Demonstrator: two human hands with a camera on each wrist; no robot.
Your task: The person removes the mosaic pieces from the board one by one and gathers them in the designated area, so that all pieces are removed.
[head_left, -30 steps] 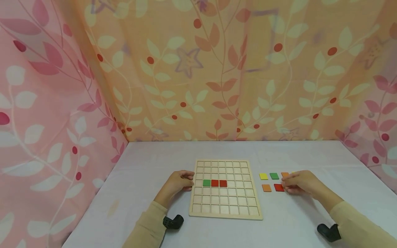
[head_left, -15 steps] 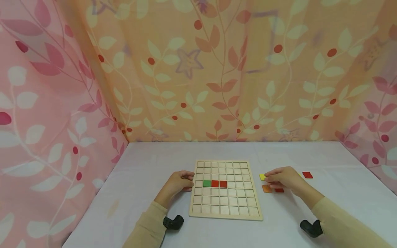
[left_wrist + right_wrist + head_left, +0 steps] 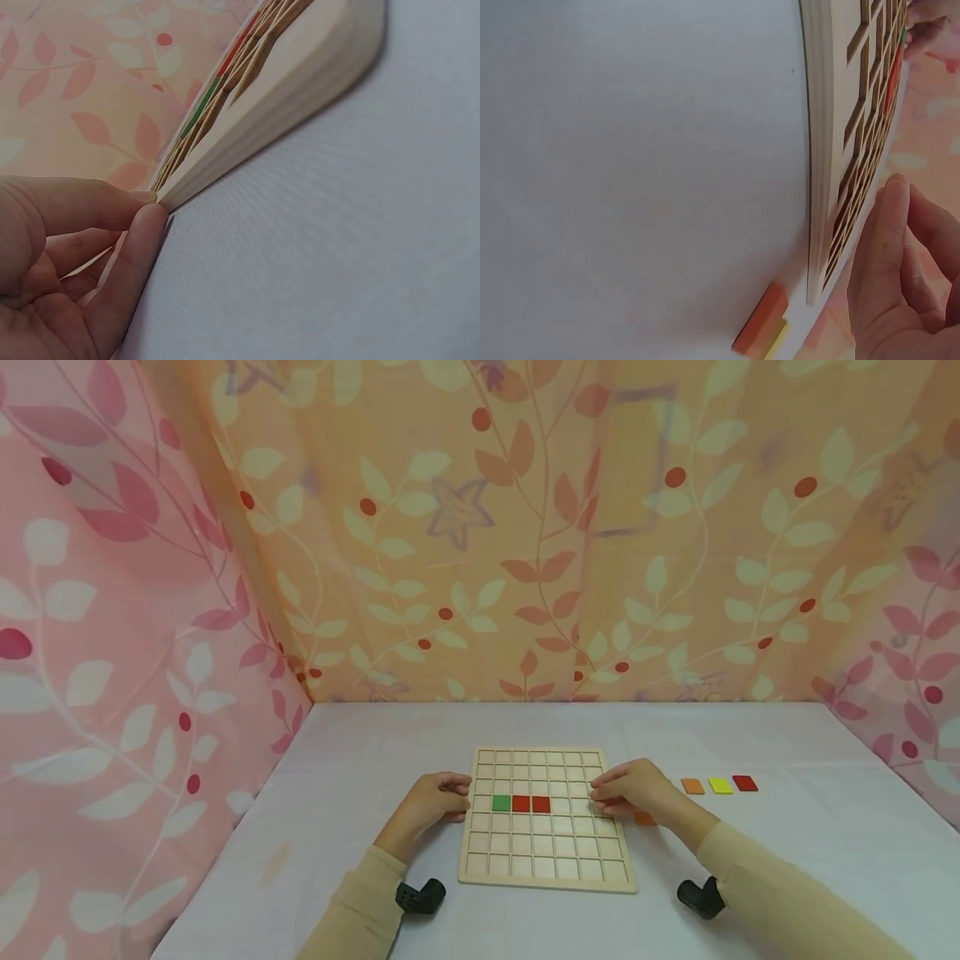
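Observation:
A pale wooden grid board point(image 3: 547, 872) lies on the table; one green tile point(image 3: 502, 803) and two red tiles point(image 3: 531, 804) sit side by side in one of its rows. Relaxed fingers of my left hand point(image 3: 426, 802) touch the board's left edge, thumb and index tip apart along it; the left wrist view shows the board's edge point(image 3: 247, 165) at the fingertips. Over the board's right side is my right hand point(image 3: 637, 789), its thumb and fingertips close together point(image 3: 900, 270). Whether a tile is between them is hidden.
To the right of the board lie an orange tile point(image 3: 692, 786), a yellow tile point(image 3: 721, 786) and a red tile point(image 3: 745, 783). Another orange tile point(image 3: 645, 818) shows partly below the right hand. Patterned cloth point(image 3: 540, 568) stands behind the white table point(image 3: 375, 735).
My right hand has moved left, from beside the loose tiles to over the board's right side. The left hand and the board have stayed put.

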